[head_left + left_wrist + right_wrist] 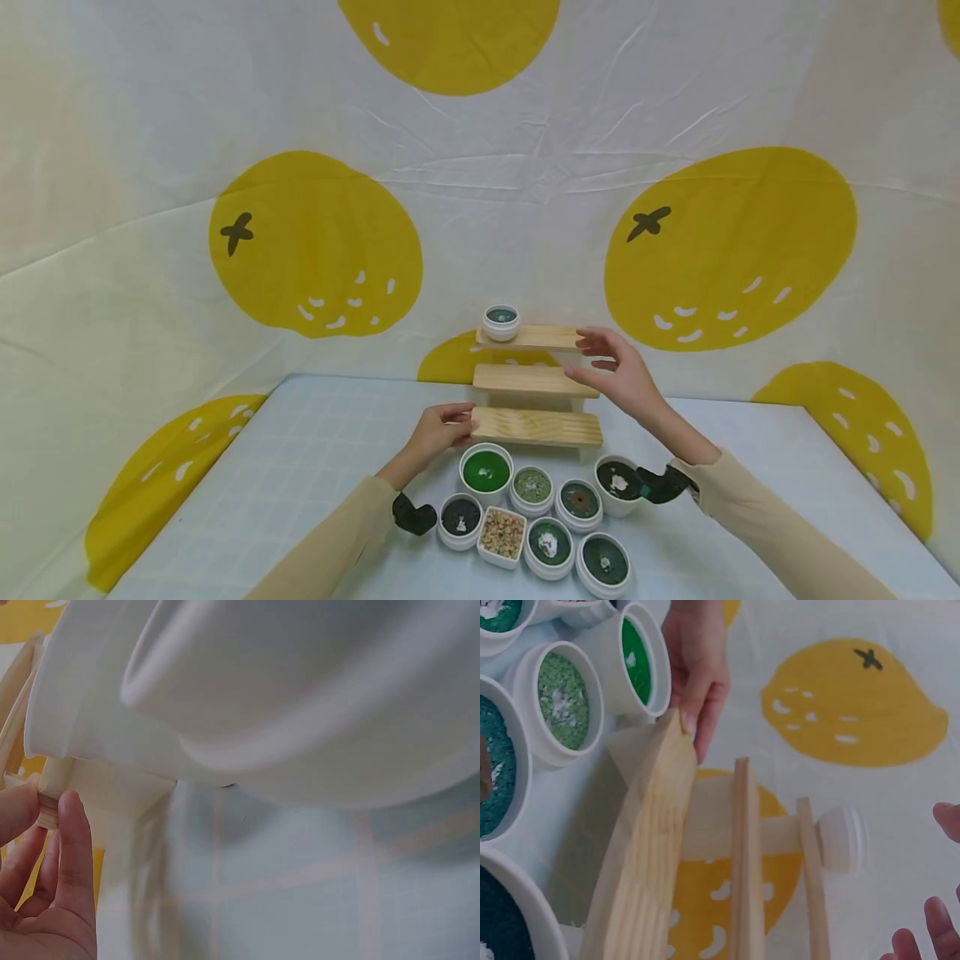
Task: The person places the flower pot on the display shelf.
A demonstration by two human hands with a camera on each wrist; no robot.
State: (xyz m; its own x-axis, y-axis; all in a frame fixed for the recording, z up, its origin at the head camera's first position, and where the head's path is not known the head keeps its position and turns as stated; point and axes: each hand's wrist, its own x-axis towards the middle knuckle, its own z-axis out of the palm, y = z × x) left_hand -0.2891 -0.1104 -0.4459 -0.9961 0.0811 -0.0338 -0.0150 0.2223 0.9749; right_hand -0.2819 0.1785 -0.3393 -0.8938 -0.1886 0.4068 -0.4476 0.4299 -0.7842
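One stand (536,380), wooden, three steps on pale supports, at the far side of the table (322,450) before the backdrop (510,242). One bottom step (537,427), its left end pinched between the thumb and fingers of your left hand (437,435); the left wrist view shows the same grasp, with a white jar wall large above it. One right hand (617,373), yours, released: fingers parted, holding nothing, near the right ends of the upper steps; whether a fingertip touches wood you cannot tell. One small jar (502,323), white with blue-green contents, upright on the left end of the top step (546,337). On the table in front of the stand, grouped close together: one green jar (486,471), tall, nearest your left hand; one speckled jar (532,490), light green; one brown-centred jar (579,505); one dark jar (617,485), at the right, beside your right wristband (666,484); one black jar (460,521), at the left, beside your left wristband (414,513); one square dish (502,537) of tan bits; two deep-green jars (550,547), nearest you. Two sleeves (330,542), yours, beige.
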